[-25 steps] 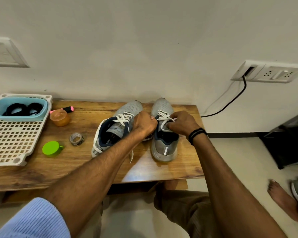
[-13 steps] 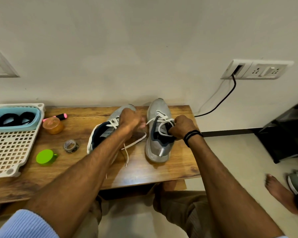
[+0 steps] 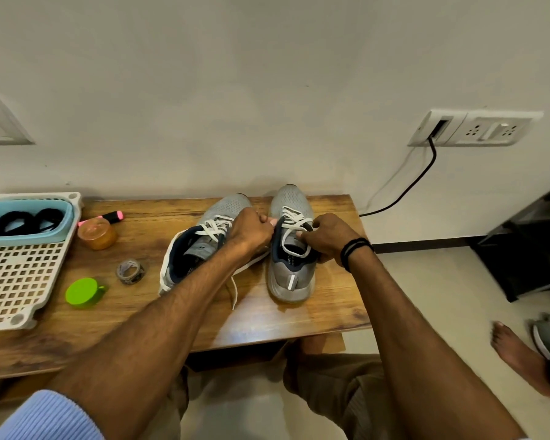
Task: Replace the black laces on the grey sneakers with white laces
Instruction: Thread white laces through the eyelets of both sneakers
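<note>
Currently, two grey mesh sneakers are sitting side by side toward the far right of the wooden worktop [image 3: 299, 315], toes pointing at the wall.

- Right sneaker [image 3: 291, 281]: standing upright, showing a navy collar and a white heel tab. A white lace [image 3: 294, 219] is crossing its eyelets and looping loosely over the tongue.
- Left sneaker [image 3: 204, 247]: leaning over to the left, navy lining showing. A second white lace [image 3: 215, 228] is crossing its eyelets.
- Loose end [image 3: 234, 292]: trailing on the worktop between the sneakers, toward the near edge. Which sneaker it is coming from is hard to tell.
- Left hand [image 3: 251, 230]: hovering between the two sneakers, fingers curling tightly together round a strand of white lace. The grip itself is hiding inside the fist.
- Right hand [image 3: 329, 238]: resting against the right sneaker's collar, fingers pinching the lace loop. A black wristband [image 3: 354, 250] is circling the wrist.
- Black laces [image 3: 26, 222]: lying coiled in a blue tub [image 3: 29, 238] on a white slotted tray [image 3: 19, 281] at the far left. The frame edge is cutting off both tub and tray.

The left forearm is covering the near side of the left sneaker. Which eyelet each strand is passing through is too fine to make out.
</note>
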A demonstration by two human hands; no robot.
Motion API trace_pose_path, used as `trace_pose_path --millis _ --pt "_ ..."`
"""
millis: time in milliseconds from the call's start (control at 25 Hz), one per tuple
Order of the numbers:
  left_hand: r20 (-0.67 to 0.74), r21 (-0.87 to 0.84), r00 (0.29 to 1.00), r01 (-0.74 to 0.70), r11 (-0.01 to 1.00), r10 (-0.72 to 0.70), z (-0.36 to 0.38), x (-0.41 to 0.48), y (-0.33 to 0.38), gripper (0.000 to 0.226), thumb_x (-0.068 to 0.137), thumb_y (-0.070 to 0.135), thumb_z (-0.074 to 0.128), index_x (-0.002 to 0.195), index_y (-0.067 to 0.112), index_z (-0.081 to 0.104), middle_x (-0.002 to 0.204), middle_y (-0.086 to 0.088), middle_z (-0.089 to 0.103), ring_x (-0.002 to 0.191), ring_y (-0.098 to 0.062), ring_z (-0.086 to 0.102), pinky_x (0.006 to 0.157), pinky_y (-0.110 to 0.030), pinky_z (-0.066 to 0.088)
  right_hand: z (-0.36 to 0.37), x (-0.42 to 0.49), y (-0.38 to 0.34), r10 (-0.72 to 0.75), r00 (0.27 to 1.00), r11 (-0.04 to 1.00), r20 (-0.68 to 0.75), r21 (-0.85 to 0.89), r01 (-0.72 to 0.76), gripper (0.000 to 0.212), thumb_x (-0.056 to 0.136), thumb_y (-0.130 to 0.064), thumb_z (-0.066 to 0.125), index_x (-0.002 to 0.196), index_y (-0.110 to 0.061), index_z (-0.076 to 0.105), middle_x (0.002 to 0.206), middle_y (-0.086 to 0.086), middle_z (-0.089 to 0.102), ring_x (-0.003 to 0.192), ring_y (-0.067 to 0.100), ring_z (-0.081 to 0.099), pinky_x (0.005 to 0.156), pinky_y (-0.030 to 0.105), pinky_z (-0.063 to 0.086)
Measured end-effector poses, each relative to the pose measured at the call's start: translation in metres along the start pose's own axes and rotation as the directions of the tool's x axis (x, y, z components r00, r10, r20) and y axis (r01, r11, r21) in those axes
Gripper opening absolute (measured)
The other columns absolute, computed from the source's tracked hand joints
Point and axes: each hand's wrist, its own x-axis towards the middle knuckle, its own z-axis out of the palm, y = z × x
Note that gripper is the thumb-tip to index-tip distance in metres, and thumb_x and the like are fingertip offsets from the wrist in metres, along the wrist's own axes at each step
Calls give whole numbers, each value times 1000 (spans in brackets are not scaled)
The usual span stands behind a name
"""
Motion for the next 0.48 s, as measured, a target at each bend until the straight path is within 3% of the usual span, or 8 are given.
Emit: trace_pose_path --millis 120,200,320,400,480 --pt "-59 91 997 44 995 -39 3 -2 -1 31 93 34 65 72 11 63 66 -5 60 69 -27 62 67 -41 54 -1 0 1 15 1000 1000 -2 26 -15 27 93 -19 66 113 -1 62 100 18 70 80 32 72 71 46 62" --pt "-61 -52 991 114 992 -117 3 0 -1 30 89 32 67 77 4 63 69 -11 64 72 -32 67 71 -50 59 -2 0 2 38 999 997 -4 68 -38 24 93 -13 64 112 1 63 100 20 69 80 34 71 69 48 62" --pt "-73 -282 970 204 938 -233 4 -1 6 17 91 12 65 81 -1 62 86 -21 73 83 -39 74 76 -58 60 -5 2 3 86 995 991 -53 105 -80 17 90 -10 62 101 2 65 95 20 69 76 36 71 68 47 62" --pt "-59 -437 968 196 878 -245 1 -8 14 13 96 2 57 86 -5 62 86 -20 72 80 -34 75 74 -48 62 -10 0 4 113 985 987 -133 132 -96 16 87 -14 59 89 1 64 92 20 70 75 38 71 70 47 61" --pt "-195 -493 954 106 863 -229 -14 -3 17 19 100 4 51 89 -5 64 80 -17 71 74 -28 74 68 -37 63 -14 -2 7 145 967 980 -211 164 -111 21 85 -19 56 88 1 63 98 20 70 83 38 70 78 44 60"
